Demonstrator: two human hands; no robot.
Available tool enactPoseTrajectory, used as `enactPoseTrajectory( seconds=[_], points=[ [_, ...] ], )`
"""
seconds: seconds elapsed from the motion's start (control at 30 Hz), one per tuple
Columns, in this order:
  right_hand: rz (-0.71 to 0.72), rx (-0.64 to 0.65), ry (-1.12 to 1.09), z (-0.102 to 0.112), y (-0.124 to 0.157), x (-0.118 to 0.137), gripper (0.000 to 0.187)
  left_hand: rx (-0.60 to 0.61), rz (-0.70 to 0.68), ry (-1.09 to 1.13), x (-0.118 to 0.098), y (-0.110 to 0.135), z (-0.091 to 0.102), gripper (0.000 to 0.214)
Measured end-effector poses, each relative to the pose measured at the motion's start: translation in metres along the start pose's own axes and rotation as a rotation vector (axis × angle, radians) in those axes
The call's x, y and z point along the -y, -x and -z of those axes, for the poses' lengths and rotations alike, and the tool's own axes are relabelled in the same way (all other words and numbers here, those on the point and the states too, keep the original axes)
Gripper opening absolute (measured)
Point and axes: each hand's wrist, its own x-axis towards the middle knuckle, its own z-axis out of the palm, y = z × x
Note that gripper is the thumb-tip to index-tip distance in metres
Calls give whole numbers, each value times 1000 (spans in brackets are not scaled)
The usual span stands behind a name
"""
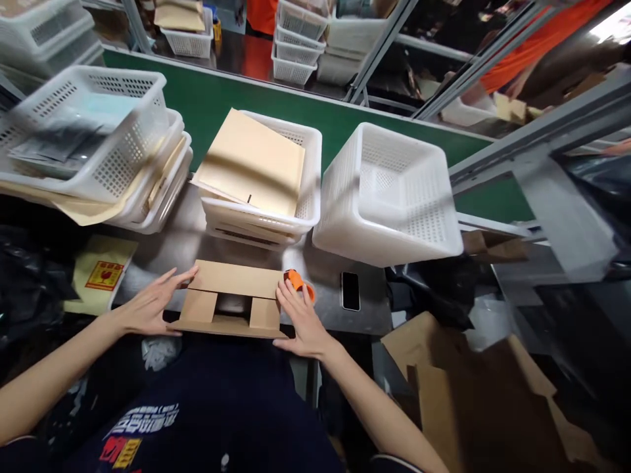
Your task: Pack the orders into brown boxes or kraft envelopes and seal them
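Note:
A small brown cardboard box (pixel 234 325) is held at the table's front edge, close to my body. Its long flaps are folded partly inward, and a gap between the short flaps shows the dark inside. My left hand (pixel 155 302) grips the box's left end, fingers at the far flap and thumb by the near one. At the opposite end, my right hand (pixel 303 318) holds the box with its fingers over the far flap's corner and the thumb at the near flap. Just behind the right fingers lies an orange tape dispenser (pixel 309 292), partly covered by them.
A black-screened phone (pixel 350 291) lies right on the metal table (pixel 325 315). Behind stand a basket of padded envelopes (pixel 251 164), a tall white basket (pixel 389 197) and stacked baskets (pixel 123 164). A yellow envelope (pixel 101 272) lies left. A large open carton (pixel 483 401) stands lower right.

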Motion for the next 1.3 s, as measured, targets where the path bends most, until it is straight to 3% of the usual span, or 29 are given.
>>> enactPoseTrajectory(
  seconds=[0.07,0.17,0.23,0.3,0.43,0.5,0.6,0.7,0.83,0.93,1.03,1.1,1.17,1.3],
  points=[
    [-89,-145,-74,-18,-4,7,70,-142,40,64,-2,-5,-12,97],
    [-256,-407,-239,-50,-11,13,41,-439,139,117,-7,-14,-34,49],
    [-318,-501,-372,-66,-12,9,44,-559,192,139,-13,-16,-46,39],
    [-404,-586,-491,-75,-9,-5,58,-603,229,199,-19,-17,-54,42],
    [-820,-661,-323,-83,5,-48,62,-624,287,426,-23,-19,-63,50],
    [-926,-560,-174,-88,7,-66,52,-651,285,551,-21,-24,-64,55],
    [-930,-443,-69,-92,1,-79,35,-702,282,705,-16,-31,-65,65],
    [-900,-388,-92,-75,-2,-80,35,-710,323,830,-16,-35,-64,74],
    [-754,-323,-281,-2,15,-58,55,-638,460,1026,-18,-36,-64,80],
    [-615,-280,-521,62,26,-22,51,-580,525,1131,-17,-38,-63,84],
    [-557,-103,-790,92,4,22,62,-548,524,1196,-14,-38,-61,85],
    [-524,102,-967,86,-30,46,74,-539,512,1224,-12,-37,-61,84],
    [-480,286,-1028,66,-72,63,76,-535,494,1241,-11,-36,-63,82],
    [-422,516,-854,23,-132,77,58,-585,483,1266,-8,-38,-76,78]
  ],
)
